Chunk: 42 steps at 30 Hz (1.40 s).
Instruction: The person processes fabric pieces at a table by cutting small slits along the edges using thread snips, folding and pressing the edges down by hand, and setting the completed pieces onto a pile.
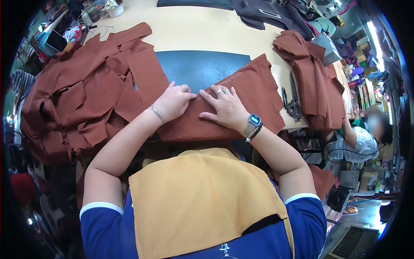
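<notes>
A reddish-brown piece of fabric point(252, 93) lies across the dark mat point(198, 67) and the table's near edge. My left hand point(174, 101) is closed, its thumb and fingers pinching the upper edge of this fabric. Just right of it, my right hand point(225, 105) rests flat on the same piece with fingers spread, its index fingertip close to the pinched spot. Left of my hands, a large heap of reddish-brown fabric pieces point(82, 95) spills over the table's side.
Large scissors point(294, 101) lie to the right, beside a small black tool point(284, 97). Beyond them is a stack of brown fabric point(317, 86). Dark fabric point(271, 15) lies at the back. A phone point(56, 41) stands far left. Another person point(358, 138) sits at the right.
</notes>
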Each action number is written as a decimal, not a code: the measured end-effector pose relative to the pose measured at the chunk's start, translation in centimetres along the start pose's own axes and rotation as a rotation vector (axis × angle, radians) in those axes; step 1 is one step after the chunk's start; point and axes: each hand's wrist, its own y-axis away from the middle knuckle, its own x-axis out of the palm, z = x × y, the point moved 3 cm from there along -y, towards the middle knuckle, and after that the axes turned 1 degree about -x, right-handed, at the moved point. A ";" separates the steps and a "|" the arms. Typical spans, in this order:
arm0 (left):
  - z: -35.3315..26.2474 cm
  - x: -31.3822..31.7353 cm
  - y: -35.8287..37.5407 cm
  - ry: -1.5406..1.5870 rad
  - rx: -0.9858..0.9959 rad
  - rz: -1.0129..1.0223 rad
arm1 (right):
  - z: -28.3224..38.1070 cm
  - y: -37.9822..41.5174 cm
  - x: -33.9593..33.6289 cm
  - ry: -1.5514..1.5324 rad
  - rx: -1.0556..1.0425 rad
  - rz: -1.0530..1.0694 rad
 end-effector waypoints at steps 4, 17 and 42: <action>0.8 -0.9 0.1 0.001 -0.141 0.139 | 0.5 -0.2 -0.3 -0.017 -0.081 -0.066; 1.9 -2.6 1.5 -0.288 0.152 0.061 | 2.3 -0.7 0.2 -0.135 -0.094 -0.048; 3.9 -3.8 2.9 -0.351 0.185 -0.074 | 4.4 -3.6 -2.1 -0.055 -0.070 0.232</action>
